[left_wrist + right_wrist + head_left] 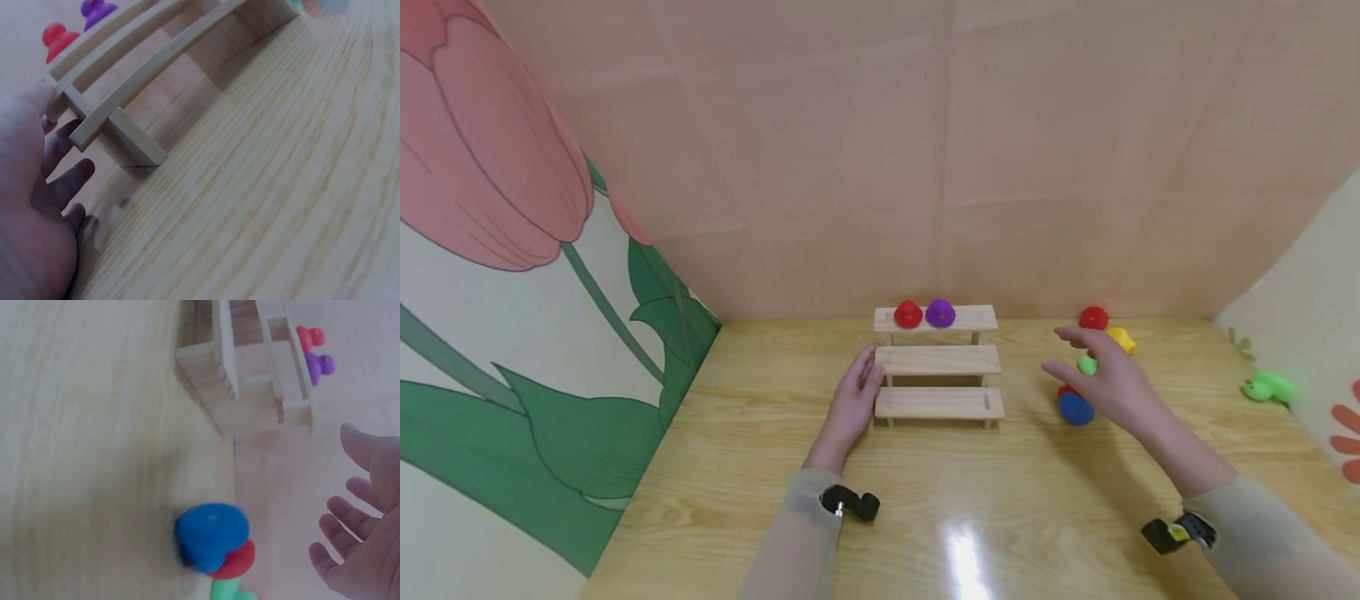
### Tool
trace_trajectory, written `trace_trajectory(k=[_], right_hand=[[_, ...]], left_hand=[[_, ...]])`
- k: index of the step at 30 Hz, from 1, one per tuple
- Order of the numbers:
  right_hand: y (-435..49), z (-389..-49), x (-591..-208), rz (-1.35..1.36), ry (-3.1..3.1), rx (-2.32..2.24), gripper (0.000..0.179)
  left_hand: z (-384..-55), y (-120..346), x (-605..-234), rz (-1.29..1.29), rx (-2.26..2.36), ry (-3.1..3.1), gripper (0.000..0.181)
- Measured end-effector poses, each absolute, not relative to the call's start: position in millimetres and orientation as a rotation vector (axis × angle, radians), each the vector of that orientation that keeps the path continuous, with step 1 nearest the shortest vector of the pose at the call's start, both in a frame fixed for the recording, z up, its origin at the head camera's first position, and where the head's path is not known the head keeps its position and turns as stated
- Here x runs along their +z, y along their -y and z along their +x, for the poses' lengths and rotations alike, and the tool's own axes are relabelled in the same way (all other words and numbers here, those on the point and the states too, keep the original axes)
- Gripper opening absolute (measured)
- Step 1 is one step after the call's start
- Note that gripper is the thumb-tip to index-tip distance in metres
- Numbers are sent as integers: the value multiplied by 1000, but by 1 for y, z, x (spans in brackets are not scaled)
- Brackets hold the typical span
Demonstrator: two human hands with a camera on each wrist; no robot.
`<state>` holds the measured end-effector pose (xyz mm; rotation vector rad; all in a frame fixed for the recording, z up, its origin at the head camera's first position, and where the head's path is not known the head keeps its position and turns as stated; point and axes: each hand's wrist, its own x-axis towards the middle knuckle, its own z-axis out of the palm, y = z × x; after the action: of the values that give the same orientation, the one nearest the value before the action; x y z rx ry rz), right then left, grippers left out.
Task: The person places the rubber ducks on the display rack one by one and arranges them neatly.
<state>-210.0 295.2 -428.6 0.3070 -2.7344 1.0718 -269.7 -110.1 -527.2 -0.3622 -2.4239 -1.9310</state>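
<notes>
A pale wooden three-step stand stands on the table. On its top step sit a red duck-like toy and a purple one, side by side. My left hand rests against the stand's left end, thumb by the middle step. In the left wrist view, the lower fingers hang loosely beside the wood. My right hand is raised over a group of toys at the right, thumb and fingers spread, holding nothing. Below it show a blue toy and a green one, with another red piece partly hidden.
Behind the right hand lie a red toy and a yellow toy. Farther right, a bright green toy lies against the side wall. A beige backdrop rises behind the table.
</notes>
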Motion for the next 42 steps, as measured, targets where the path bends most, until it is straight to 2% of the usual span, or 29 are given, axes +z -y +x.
trace_trajectory(k=[8, 18, 25, 33, 42], right_hand=[[-322, -188, -444, 241, 2755, 1066, 77], [-360, -164, -459, 198, 2793, 979, 72], [-388, -151, -475, 272, 2803, 918, 67], [-408, -143, -490, 340, 2834, 869, 66], [-425, -139, -499, 274, 2963, 877, 65]], left_hand=[[-270, 109, -527, -357, -1935, 2434, 62], [-270, 110, -528, -358, -1947, 2425, 66], [-269, 110, -528, -349, -1945, 2421, 66], [-269, 110, -527, -349, -1945, 2427, 67], [-269, 109, -528, -346, -1958, 2411, 67]])
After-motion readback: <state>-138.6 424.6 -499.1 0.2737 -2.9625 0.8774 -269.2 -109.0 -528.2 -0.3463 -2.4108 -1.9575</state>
